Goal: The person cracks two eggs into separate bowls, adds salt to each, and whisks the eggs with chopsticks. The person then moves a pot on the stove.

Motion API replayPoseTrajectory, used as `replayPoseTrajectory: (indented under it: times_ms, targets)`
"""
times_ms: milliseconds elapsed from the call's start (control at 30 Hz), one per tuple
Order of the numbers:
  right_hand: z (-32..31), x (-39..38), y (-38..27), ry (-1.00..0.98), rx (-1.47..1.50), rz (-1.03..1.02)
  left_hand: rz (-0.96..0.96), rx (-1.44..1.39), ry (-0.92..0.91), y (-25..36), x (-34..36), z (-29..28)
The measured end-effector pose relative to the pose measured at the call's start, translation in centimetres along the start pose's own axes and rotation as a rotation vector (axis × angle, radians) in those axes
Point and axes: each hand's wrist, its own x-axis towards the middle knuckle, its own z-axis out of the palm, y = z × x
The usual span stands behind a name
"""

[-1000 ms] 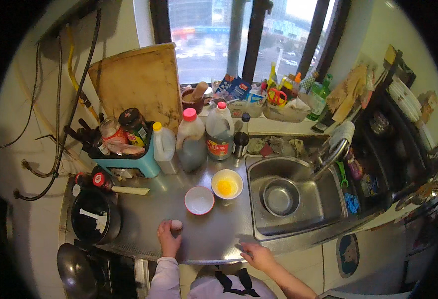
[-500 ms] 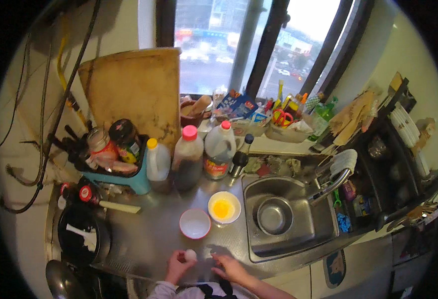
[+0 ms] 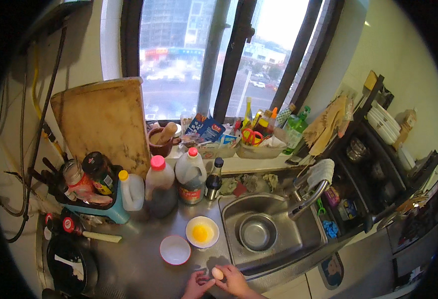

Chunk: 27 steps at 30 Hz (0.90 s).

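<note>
Close to the counter's front edge, a brown egg point(image 3: 218, 273) is pinched in the fingers of my right hand point(image 3: 235, 282). My left hand point(image 3: 197, 285) is just beside it, thumb and fingers apart, holding nothing that I can see. Ahead of my hands sits an empty white bowl point(image 3: 175, 250) with a red rim. Farther back and to its right, a white bowl point(image 3: 191, 228) contains yellow egg yolk point(image 3: 202, 232).
At right, a steel sink point(image 3: 239, 262) holds a metal basin point(image 3: 258, 233) under a faucet point(image 3: 308, 199). Several bottles point(image 3: 191, 182) line the counter's back. A black pot point(image 3: 90, 271) and a blue utensil holder point(image 3: 119, 213) stand at left, before a wooden cutting board point(image 3: 99, 124).
The egg has passed from my left hand to my right hand. Both hands have come closer together. The view has shifted, so the counter appears lower and farther left.
</note>
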Motion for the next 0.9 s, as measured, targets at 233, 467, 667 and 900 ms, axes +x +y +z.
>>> replayPoseTrajectory:
  times_ms: [233, 467, 667, 900]
  targets:
    - [-0.3, 0.9, 2.4, -0.107, -0.231, -0.043, -0.032, -0.016, 0.048, -0.7, 0.7, -2.3]
    - [1.4, 0.6, 5.2, -0.08, -0.253, -0.137, -0.011, -0.089, 0.065, -1.5, 1.3, -2.9]
    - [0.7, 1.2, 3.3, -0.081, -0.234, -0.138, -0.019, -0.17, 0.101, -1.5, 1.3, -3.7]
    - [-0.4, 1.5, 1.6, -0.104, -0.19, -0.059, 0.067, -0.144, 0.117, -1.6, 1.6, -4.6]
